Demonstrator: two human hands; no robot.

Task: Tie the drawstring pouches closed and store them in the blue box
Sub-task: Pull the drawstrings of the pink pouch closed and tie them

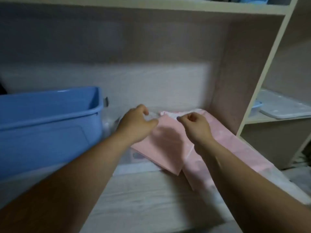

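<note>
- We see a pink pouch [161,145] lying flat on the tabletop [151,199], right of the blue box [50,128] and overlapping a second pouch [235,152].
- Right hand [196,124]: fisted, pinching the white drawstring [170,115] at the pouch mouth.
- Left hand [136,122]: fingers curled at the mouth; through the blur we cannot tell whether it grips.

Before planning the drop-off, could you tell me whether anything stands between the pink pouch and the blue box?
Nothing visible does: the blue box sits open left of the pink pouch, only the left hand between.
</note>
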